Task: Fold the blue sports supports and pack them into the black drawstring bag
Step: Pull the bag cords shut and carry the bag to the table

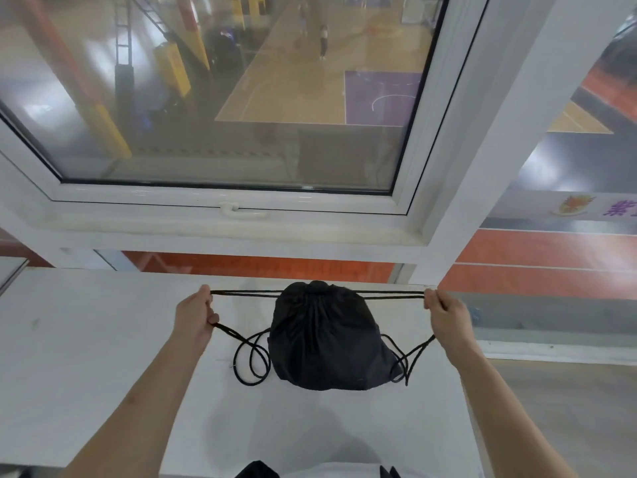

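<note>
While the black drawstring bag [322, 336] is lying cinched on the white desk [103, 339], we are pinching its cords [244, 293] taut, left hand [194, 317] and right hand [448, 317] fingers curled round them.

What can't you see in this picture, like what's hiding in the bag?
Head view, the only one:
- Inside the black drawstring bag: its mouth is cinched shut, so the cloth hides any blue supports.
- The cords inside the left hand and right hand: curled fingers cover them.
- Dark things at the bottom edge: cut off by the frame.
- People beyond the window: small and blurred.
</note>
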`<state>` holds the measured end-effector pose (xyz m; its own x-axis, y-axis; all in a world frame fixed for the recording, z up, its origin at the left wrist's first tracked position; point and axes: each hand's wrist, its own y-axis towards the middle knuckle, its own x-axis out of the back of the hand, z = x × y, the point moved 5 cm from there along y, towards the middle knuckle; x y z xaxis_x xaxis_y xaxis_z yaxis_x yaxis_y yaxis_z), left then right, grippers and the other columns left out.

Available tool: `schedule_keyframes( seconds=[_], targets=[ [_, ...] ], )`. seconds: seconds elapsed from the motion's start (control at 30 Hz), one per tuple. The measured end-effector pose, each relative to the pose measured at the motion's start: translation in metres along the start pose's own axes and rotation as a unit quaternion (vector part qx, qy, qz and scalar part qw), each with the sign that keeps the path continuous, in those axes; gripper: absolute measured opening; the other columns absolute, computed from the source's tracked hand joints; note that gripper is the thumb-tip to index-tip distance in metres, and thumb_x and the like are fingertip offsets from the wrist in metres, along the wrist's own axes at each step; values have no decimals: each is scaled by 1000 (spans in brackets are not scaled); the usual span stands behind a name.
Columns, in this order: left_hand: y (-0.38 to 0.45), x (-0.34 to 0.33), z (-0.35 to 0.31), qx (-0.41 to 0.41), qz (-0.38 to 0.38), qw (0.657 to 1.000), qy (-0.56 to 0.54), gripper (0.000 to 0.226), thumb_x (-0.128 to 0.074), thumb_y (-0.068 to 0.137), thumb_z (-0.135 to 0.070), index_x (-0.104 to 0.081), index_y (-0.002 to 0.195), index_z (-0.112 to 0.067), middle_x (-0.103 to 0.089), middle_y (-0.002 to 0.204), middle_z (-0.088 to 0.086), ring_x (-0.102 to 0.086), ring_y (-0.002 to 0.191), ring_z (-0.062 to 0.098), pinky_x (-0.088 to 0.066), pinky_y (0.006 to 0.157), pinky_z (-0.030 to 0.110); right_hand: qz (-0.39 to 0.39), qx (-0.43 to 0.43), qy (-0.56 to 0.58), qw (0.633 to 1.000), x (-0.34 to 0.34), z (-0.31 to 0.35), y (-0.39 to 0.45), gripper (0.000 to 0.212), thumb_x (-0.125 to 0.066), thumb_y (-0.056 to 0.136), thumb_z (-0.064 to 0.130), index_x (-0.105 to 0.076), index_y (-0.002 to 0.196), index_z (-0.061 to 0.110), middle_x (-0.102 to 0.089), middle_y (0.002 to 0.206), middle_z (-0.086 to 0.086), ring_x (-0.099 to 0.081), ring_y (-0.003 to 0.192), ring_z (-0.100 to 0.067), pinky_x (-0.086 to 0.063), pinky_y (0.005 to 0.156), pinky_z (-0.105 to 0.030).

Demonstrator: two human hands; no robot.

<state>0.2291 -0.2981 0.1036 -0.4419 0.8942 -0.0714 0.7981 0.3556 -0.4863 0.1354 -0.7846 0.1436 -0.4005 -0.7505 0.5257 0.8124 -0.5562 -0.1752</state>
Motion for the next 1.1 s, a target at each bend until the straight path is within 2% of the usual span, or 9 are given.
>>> schedule_keyframes(
  seconds=[0.1,0.2,0.33,0.5,0.6,0.7,0.83,0.93,1.1],
  targets=[
    [8,18,-5,-7,-30,999,-20,33,-53,103,-18,-43,71,-16,-33,66,0,-24,42,8,-26,44,23,-50,-27,31,998,6,-9,2,40,-48,104,32,-55,75,5,-43,63,-3,-37,63,-23,-30,60,-37],
    [14,14,3,5,-15,1000,4,32,-51,103,-22,-44,72,-17,-32,65,-1,-22,43,9,-24,44,24,-29,-13,24,999,-7,-2,2,38,-45,104,29,-52,74,7,-40,63,-1,-35,61,-22,-28,57,-36],
    [14,7,23,15,67,984,162,38,-50,104,-30,-58,75,-7,-24,59,-2,-21,46,12,-24,47,28,31,24,-11,999,-22,7,1,36,-48,101,26,-55,70,9,-48,62,-4,-38,57,-19,-30,55,-33],
    [7,1,43,-1,127,923,362,44,-42,106,-36,-74,95,-8,-37,61,-1,-35,55,18,-35,57,32,52,81,-88,991,-39,10,-4,40,-53,99,31,-56,65,12,-55,61,1,-47,59,-20,-38,59,-31],
    [1,-6,48,-52,159,844,509,39,-39,106,-40,-68,111,-15,-68,97,3,-62,86,22,-47,83,35,44,130,-146,980,-49,19,-6,25,-56,101,38,-72,100,19,-68,105,2,-61,102,-21,-47,90,-32],
    [3,-11,48,-124,145,793,578,43,-40,106,-42,-56,139,-18,-57,139,7,-54,127,25,-40,104,37,71,174,-168,968,-68,37,-17,36,-58,100,43,-67,125,19,-62,131,1,-54,126,-20,-40,105,-30],
    [-5,-19,40,-204,119,779,581,43,-43,105,-41,-55,140,-20,-48,147,6,-48,133,25,-42,109,44,118,297,-179,931,-110,76,-48,41,-64,96,47,-65,128,20,-61,129,5,-53,123,-14,-40,103,-25],
    [-24,-27,32,-265,113,732,617,44,-41,105,-39,-52,143,-22,-41,154,1,-42,139,23,-40,109,44,153,363,-243,886,-143,94,-65,53,-61,92,60,-58,131,25,-55,133,8,-47,127,-14,-43,107,-34],
    [-52,-27,28,-295,107,688,654,47,-38,105,-41,-45,149,-25,-39,158,0,-41,141,22,-38,112,42,217,361,-350,837,-176,96,-73,71,-59,88,68,-43,146,28,-45,146,6,-38,138,-20,-37,115,-42]
  ],
)
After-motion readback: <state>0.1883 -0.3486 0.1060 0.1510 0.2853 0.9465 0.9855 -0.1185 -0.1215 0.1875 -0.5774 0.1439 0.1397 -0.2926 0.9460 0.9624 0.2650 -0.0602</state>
